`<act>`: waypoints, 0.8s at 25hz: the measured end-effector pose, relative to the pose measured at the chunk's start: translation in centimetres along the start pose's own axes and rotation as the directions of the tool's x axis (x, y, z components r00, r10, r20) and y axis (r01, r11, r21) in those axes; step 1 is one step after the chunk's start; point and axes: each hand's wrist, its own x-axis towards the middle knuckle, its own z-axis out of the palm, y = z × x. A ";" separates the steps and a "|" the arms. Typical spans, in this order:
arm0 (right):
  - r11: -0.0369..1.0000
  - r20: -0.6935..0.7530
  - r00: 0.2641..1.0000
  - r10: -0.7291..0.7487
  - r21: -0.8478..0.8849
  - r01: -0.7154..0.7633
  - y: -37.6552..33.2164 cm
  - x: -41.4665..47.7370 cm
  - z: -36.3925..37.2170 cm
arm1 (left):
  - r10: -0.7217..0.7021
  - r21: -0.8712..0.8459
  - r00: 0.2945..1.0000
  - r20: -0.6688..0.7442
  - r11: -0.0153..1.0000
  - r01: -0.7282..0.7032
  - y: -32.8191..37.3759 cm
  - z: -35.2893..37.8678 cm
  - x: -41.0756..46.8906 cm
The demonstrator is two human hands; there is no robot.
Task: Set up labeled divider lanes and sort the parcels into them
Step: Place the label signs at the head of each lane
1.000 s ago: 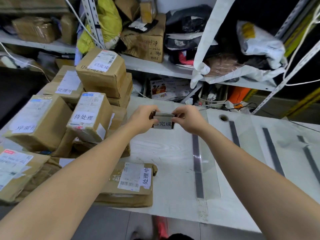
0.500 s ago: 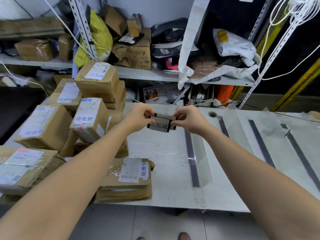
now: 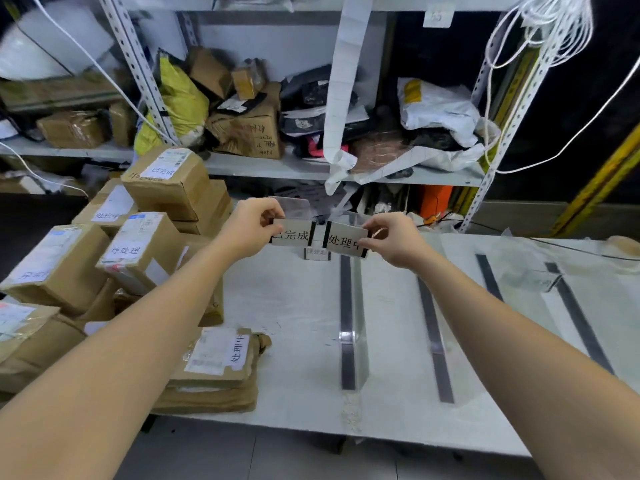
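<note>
Your left grip (image 3: pixel 252 228) pinches the left end of the 已完成 label card (image 3: pixel 293 234). Your right grip (image 3: pixel 398 240) pinches the right end of the 处理中 label card (image 3: pixel 344 240). Both cards hang side by side between your grips, above the tabletop (image 3: pixel 294 306). A small third label (image 3: pixel 317 253) sits just under them. Brown parcels (image 3: pixel 156 244) pile up left of your left grip. A clear divider (image 3: pixel 360 323) lies down and left of your right grip.
</note>
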 end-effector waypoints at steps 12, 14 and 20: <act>0.992 -0.014 0.992 0.123 -0.013 -0.123 10.4 -2.2 -6.8 | -0.008 -0.115 1.000 -0.012 0.993 0.007 7.9 8.8 5.2; 0.991 -0.005 0.991 0.137 0.004 -0.137 11.4 -1.6 -6.6 | -0.019 -0.127 1.000 0.003 0.992 0.019 7.9 9.9 6.3; 0.973 0.039 0.973 0.229 0.013 -0.229 14.6 0.9 -3.9 | -0.050 -0.229 0.998 0.043 0.972 0.058 6.4 13.6 8.6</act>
